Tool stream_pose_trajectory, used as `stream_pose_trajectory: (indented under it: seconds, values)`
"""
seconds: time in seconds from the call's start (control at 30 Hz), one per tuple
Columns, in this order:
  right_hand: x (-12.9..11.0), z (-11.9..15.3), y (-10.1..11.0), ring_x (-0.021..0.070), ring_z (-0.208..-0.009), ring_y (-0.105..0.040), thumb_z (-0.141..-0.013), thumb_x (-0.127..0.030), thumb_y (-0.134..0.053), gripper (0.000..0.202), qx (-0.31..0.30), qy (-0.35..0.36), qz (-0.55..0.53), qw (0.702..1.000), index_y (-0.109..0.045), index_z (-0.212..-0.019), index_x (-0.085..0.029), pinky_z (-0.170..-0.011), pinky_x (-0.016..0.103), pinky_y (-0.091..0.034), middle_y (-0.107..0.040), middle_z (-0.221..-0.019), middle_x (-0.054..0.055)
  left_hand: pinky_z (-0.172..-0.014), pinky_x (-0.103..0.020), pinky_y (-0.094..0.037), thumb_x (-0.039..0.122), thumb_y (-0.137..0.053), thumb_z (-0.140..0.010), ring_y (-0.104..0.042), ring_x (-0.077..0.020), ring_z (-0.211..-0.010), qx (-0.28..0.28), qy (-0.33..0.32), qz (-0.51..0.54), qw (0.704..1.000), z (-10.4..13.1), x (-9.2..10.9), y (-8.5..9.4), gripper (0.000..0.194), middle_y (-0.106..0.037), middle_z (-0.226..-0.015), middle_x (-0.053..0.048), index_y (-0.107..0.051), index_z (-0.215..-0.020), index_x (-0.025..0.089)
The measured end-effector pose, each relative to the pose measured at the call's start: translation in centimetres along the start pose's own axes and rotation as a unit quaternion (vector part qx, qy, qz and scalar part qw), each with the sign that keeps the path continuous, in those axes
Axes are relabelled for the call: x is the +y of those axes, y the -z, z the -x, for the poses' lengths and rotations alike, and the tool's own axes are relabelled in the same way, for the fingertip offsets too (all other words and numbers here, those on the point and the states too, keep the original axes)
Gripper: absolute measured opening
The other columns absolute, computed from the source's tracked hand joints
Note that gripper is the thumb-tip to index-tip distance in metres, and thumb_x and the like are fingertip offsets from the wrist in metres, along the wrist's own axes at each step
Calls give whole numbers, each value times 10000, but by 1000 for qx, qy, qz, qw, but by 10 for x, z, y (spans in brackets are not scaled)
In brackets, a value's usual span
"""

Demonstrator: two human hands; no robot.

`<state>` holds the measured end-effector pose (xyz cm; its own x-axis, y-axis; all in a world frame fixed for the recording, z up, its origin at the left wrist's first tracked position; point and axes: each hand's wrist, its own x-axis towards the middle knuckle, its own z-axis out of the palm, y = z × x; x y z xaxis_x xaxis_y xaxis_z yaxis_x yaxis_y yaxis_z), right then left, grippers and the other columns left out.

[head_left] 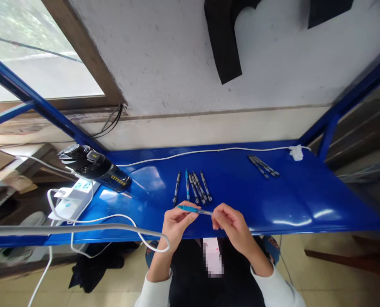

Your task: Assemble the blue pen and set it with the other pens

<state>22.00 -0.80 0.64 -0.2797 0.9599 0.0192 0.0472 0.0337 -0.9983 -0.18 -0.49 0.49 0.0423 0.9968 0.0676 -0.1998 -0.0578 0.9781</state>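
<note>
Between my two hands lies a pen (193, 209) with a blue grip and a clear barrel, held level above the table's front edge. My left hand (176, 224) pinches its blue end between thumb and fingers. At the clear end, the fingers of my right hand (230, 219) are closed on the pen; its tip is hidden there. Just beyond my hands, several dark pens (197, 186) lie side by side, with one bright blue pen (187, 184) among them and a single dark pen (176, 187) slightly apart to the left.
Another group of dark pens (263, 166) rests at the right of the blue table (234, 170). Crumpled white tissue (296, 152) sits at the back right. On the left are a black bottle (96, 168) and a white power strip (73, 200). A white cable (113, 217) loops near my left wrist.
</note>
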Motion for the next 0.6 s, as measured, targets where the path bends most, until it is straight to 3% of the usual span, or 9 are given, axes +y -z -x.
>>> stream_pose_trajectory:
  seconds: [0.13,0.47,0.6]
  values:
    - [-1,-1,2,134,-572,-556,-1161,-551,-560,523,-4,-7,22,1000,-653,-760,-228,-619,292,-431,-613,-611,-24,-852,-318,-610,320,-940,-894,-747,-210,-905,5,7,11,1000,1,2,-2,138,-822,-1004,-102,-919,-980,215]
    - [0,1,-2,145,-664,-601,-1089,-566,-696,343,27,-23,6,999,-711,-996,-236,-643,275,-462,-683,-771,-15,-771,-252,-600,394,-945,-888,-700,-154,-818,77,4,33,996,0,-2,-1,219,-783,-1007,-87,-900,-952,190]
    - [-4,0,-2,135,-584,-525,-1146,-583,-571,514,8,-11,41,999,-645,-784,-226,-617,292,-424,-565,-628,-28,-834,-275,-619,361,-899,-939,-720,-185,-911,45,-3,32,998,0,-3,0,172,-774,-1032,-92,-899,-985,195]
